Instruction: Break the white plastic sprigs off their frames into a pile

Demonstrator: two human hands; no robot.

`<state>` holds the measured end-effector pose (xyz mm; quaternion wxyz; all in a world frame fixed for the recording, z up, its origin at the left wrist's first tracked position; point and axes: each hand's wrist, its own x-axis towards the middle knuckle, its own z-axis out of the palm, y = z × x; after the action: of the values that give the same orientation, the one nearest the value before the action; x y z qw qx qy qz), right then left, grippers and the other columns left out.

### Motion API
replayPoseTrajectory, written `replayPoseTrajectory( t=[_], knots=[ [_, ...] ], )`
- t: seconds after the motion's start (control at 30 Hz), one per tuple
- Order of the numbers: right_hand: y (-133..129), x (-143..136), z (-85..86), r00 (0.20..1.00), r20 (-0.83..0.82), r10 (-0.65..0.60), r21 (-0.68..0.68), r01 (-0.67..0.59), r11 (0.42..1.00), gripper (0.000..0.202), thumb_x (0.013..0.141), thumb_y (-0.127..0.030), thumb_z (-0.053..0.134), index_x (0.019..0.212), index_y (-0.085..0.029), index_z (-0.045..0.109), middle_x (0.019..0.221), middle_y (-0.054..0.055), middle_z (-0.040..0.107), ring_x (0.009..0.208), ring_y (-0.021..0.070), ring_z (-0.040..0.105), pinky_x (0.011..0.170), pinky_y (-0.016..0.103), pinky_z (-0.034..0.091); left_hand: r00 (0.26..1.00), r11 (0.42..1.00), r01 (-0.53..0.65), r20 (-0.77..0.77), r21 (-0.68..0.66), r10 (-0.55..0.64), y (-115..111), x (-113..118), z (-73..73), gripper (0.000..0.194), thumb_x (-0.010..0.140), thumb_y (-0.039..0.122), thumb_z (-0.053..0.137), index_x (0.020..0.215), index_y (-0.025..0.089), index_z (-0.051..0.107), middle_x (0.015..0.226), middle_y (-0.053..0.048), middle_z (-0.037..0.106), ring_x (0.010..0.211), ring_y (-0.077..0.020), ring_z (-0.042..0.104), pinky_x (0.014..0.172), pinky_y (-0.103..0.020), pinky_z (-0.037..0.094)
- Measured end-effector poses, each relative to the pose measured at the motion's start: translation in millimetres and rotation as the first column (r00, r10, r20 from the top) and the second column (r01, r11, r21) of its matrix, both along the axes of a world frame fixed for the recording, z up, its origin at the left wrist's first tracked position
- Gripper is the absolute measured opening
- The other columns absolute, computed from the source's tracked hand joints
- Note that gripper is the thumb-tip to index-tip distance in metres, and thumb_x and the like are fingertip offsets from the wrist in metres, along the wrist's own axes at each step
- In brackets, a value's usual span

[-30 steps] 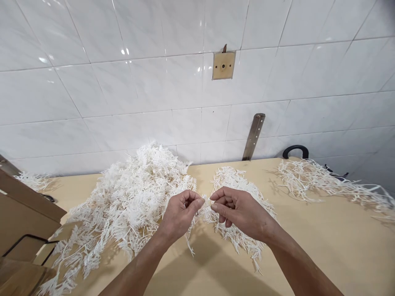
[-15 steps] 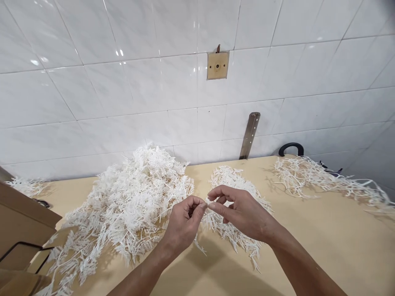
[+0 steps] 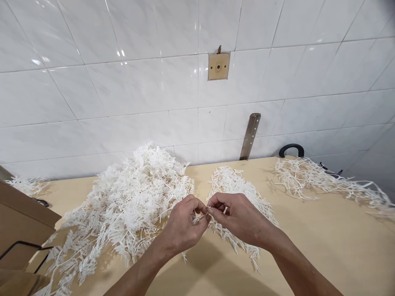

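Pose: my left hand (image 3: pixel 185 226) and right hand (image 3: pixel 239 218) meet low in the view, just right of centre. Both forearms enter from the bottom and slant inward, backs of the hands up, wrists well apart. The left fingers are pinched narrow on a thin white strand (image 3: pixel 196 220), part of which shows in the gap behind the thumb. The right fingers are also narrow, thumb and forefinger tips at the left fingertips; I cannot tell whether they grip the strand too.

Count: hands, 2; groups of white branching pieces, 4. These are a large pile (image 3: pixel 132 201) left of the hands, a smaller pile (image 3: pixel 233 183) behind and partly under the right hand in view, a loose spread (image 3: pixel 308 176) at far right, and a small heap (image 3: pixel 27 186) at far left. Pieces within each are too tangled to count. Also: cardboard box (image 3: pixel 24 209), 1; square wall plate (image 3: pixel 218 66), 1; perforated metal strip (image 3: pixel 250 135), 1, tilted by the wall; black curved handle (image 3: pixel 291 149), 1, just behind the loose spread.

Edges and room: the far edge of the tabletop (image 3: pixel 308 246) runs along the tiled wall (image 3: pixel 138 90). A narrow bare band separates the large pile from the smaller one; a wider band lies between the smaller pile and the loose spread. The broadest bare surface is right of my right forearm. On the left, the large pile reaches close to the box.
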<state>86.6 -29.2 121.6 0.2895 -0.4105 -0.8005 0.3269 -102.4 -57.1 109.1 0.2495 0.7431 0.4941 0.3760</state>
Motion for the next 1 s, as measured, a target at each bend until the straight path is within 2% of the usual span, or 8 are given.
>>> replayPoseTrajectory(
  t=[0.13,0.37,0.5,0.6,0.67,0.8,0.9,1.0],
  knots=[
    [-0.9,-2.3,-0.7,0.999,0.032,-0.025,0.045,0.024,0.999,0.016,0.089,-0.027,0.053,0.081,-0.024,0.067,0.064,-0.003,0.063,0.055,0.0115,0.049,0.049,0.023,0.035,0.999,0.999,0.029,-0.035,0.046,-0.027,0.3,-0.4,-3.3,0.008,0.084,0.02,0.057,0.08,0.019,0.063,0.078,-0.002,0.063,0.068,-0.0132,0.053,0.063,-0.025,0.041],
    [1.1,0.0,0.3,0.998,0.055,-0.009,0.08,0.004,0.997,0.021,0.089,-0.024,0.05,0.083,-0.025,0.07,0.065,-0.002,0.065,0.055,0.0125,0.05,0.051,0.025,0.037,0.999,0.996,0.029,0.018,-0.087,-0.027,-1.8,1.1,2.0,0.015,0.086,0.025,0.056,0.074,0.018,0.062,0.066,0.0,0.059,0.061,-0.0123,0.05,0.058,-0.025,0.037],
    [1.1,1.9,3.0,0.996,0.091,-0.01,0.114,-0.001,0.993,0.023,0.089,-0.022,0.05,0.083,-0.026,0.072,0.068,-0.002,0.066,0.057,0.0129,0.052,0.053,0.026,0.038,0.985,0.967,0.094,0.162,-0.237,-0.056,-2.5,4.0,2.6,0.02,0.086,0.03,0.055,0.071,0.017,0.058,0.062,0.002,0.051,0.057,-0.0105,0.042,0.055,-0.025,0.032],
    [3.4,2.6,0.2,0.993,0.115,-0.005,0.132,-0.01,0.991,0.024,0.088,-0.022,0.049,0.082,-0.026,0.072,0.071,-0.001,0.068,0.06,0.0141,0.055,0.055,0.027,0.039,0.935,0.913,0.176,0.351,-0.368,-0.039,1.7,8.1,-5.5,0.023,0.083,0.035,0.058,0.07,0.017,0.054,0.063,0.003,0.045,0.058,-0.0099,0.037,0.055,-0.024,0.029],
    [6.0,2.3,-7.3,0.99,0.143,-0.014,0.139,-0.006,0.99,0.025,0.089,-0.022,0.048,0.081,-0.025,0.071,0.07,0.0,0.067,0.059,0.0147,0.055,0.056,0.027,0.039,0.897,0.871,0.222,0.443,-0.438,-0.005,7.5,9.9,-15.1,0.026,0.08,0.037,0.06,0.067,0.017,0.05,0.061,0.005,0.039,0.057,-0.009,0.032,0.054,-0.024,0.026],
    [9.4,1.4,-36.6,0.983,0.18,-0.044,0.091,0.028,0.995,0.025,0.09,-0.025,0.047,0.079,-0.023,0.07,0.06,-0.001,0.061,0.054,0.0143,0.049,0.052,0.026,0.035,0.9,0.794,0.249,0.436,-0.555,0.022,21.0,7.7,-38.8,0.028,0.076,0.036,0.063,0.062,0.018,0.046,0.058,0.007,0.033,0.055,-0.0082,0.025,0.051,-0.024,0.019],
    [8.2,2.0,-63.7,0.99,0.133,-0.047,0.017,0.046,0.999,0.025,0.09,-0.026,0.047,0.081,-0.022,0.07,0.059,-0.001,0.059,0.054,0.0143,0.05,0.052,0.026,0.037,0.925,0.788,0.271,0.376,-0.553,-0.055,26.2,4.4,-54.6,0.024,0.074,0.033,0.064,0.062,0.017,0.05,0.056,0.006,0.037,0.054,-0.0083,0.028,0.051,-0.024,0.021],
    [6.0,3.0,-87.1,0.995,0.052,-0.082,-0.017,0.083,0.996,0.024,0.091,-0.027,0.047,0.084,-0.021,0.07,0.063,0.0,0.064,0.056,0.0154,0.056,0.055,0.027,0.041,0.944,0.824,0.26,0.312,-0.503,-0.108,25.6,4.5,-65.3,0.024,0.076,0.036,0.064,0.067,0.016,0.055,0.058,0.004,0.044,0.055,-0.0091,0.035,0.052,-0.023,0.026]
  ],
)
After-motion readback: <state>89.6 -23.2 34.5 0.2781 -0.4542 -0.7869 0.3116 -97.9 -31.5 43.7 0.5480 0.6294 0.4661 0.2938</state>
